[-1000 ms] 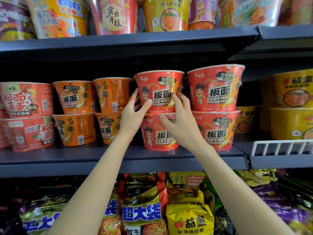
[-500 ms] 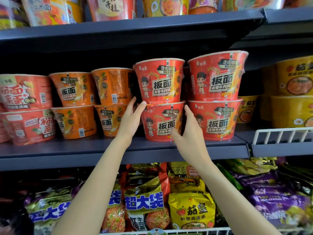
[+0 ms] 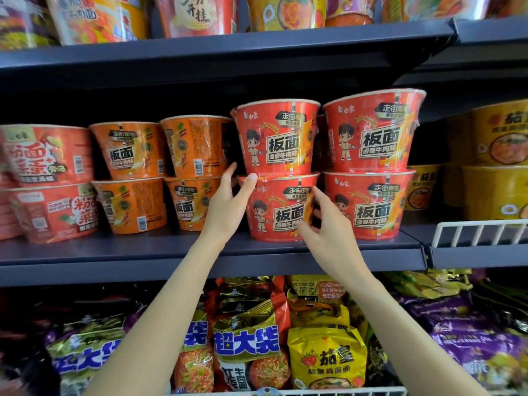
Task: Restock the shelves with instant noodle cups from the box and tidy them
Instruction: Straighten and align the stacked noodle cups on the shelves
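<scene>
Both hands were at the lower red cup of a two-high stack on the middle shelf. The left hand lay against the cup's left side, fingers straight and loose, thumb tip at the rim where the upper red cup sat on it; it gripped nothing. The right hand was at the cup's right side with its fingers half curled towards the wall, but whether they pinched the wrapper or only brushed it could not be told.

Just right of the right hand stood a second red stack, almost touching the first. Left of the left hand, two orange stacks stood close by. No box showed in the view.

The step looked like squaring the bottom cup so its label faced forward. The danger sat above the hands: the upper cup rested only on the lower lid, so a sharp twist or push below could carry it off centre and tip it forward off the shelf edge. A sideways nudge could also knock the neighbouring stack, whose top cup already leaned slightly outward. The shiny shrink wrap probably gave poor purchase, so a slip of the fingers might jerk the cup.
</scene>
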